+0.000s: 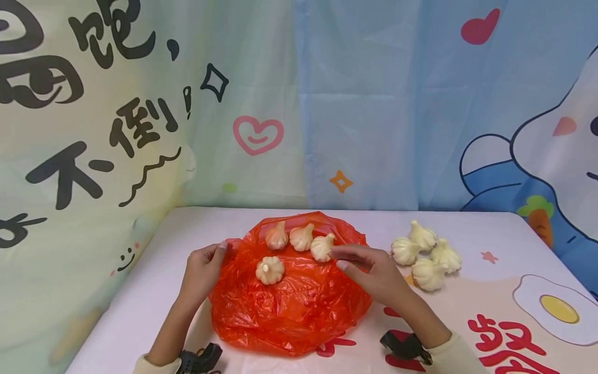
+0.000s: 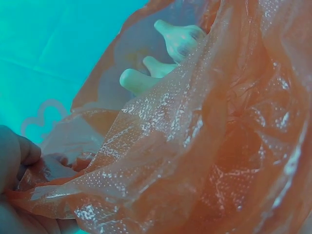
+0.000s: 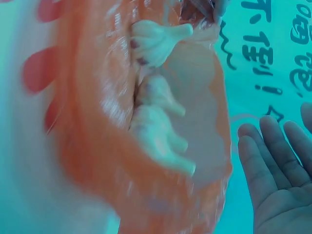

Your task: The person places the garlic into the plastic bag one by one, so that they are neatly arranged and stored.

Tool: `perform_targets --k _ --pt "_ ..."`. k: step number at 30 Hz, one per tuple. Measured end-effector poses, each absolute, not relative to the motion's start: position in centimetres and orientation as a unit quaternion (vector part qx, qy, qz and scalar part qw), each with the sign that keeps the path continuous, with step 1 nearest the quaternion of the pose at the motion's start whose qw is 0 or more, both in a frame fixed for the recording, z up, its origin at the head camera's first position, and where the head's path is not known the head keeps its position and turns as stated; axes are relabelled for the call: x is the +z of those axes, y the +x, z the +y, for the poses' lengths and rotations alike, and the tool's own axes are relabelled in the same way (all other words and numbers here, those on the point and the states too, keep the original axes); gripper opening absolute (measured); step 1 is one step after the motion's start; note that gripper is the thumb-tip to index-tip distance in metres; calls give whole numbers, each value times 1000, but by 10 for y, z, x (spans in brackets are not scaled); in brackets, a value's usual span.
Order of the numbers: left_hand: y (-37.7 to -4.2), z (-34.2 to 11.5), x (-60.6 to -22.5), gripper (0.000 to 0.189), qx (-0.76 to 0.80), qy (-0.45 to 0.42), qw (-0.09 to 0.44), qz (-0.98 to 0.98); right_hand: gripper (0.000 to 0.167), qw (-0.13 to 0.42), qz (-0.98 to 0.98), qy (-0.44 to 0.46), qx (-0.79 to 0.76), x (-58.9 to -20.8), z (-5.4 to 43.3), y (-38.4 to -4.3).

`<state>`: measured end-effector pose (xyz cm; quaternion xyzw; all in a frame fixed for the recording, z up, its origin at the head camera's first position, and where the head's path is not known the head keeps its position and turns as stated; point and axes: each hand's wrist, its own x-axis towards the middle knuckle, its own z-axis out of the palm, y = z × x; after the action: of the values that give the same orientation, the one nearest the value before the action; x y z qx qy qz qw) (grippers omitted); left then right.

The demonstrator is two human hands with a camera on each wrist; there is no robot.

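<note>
A red plastic bag (image 1: 291, 317) lies spread on the table, with several garlic bulbs on it. Three of them form a row near its far edge, the rightmost bulb (image 1: 321, 249) closest to my right hand (image 1: 376, 272). A single bulb (image 1: 269, 270) sits nearer the middle. My left hand (image 1: 202, 272) pinches the bag's left edge; the left wrist view shows the thin film (image 2: 53, 195) between thumb and fingers. In the right wrist view the fingers of my right hand (image 3: 280, 180) are straight, hold nothing and stand apart from the bulbs (image 3: 158, 41).
Several more garlic bulbs (image 1: 429, 274) stand grouped on the table to the right of the bag. The printed tablecloth (image 1: 504, 291) shows a fried egg and red characters. A patterned curtain (image 1: 359, 104) hangs behind the table.
</note>
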<state>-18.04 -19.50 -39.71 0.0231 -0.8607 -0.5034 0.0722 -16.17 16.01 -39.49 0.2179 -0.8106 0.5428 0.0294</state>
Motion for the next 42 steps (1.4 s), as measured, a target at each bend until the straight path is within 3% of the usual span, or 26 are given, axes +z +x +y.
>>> perform_targets --k 8,13,18,27,36,42 --pt "-180 -195 -396 44 -508 23 70 -858 34 60 -824 166 539 -399 203 -145" --pt "-180 -197 -395 45 -515 25 68 -854 37 106 -844 149 505 -400 225 -138" --pt "-179 -198 -395 45 -522 29 71 -849 35 153 -865 132 460 -398 244 -137" --pt "-179 -200 -394 45 -524 20 85 -847 38 189 -880 88 426 -400 273 -143" --pt "-181 -199 -396 46 -518 19 86 -851 39 203 -881 56 424 -418 305 -151" --pt "-181 -200 -395 44 -520 19 85 -850 48 146 -878 7 455 -431 325 -154"
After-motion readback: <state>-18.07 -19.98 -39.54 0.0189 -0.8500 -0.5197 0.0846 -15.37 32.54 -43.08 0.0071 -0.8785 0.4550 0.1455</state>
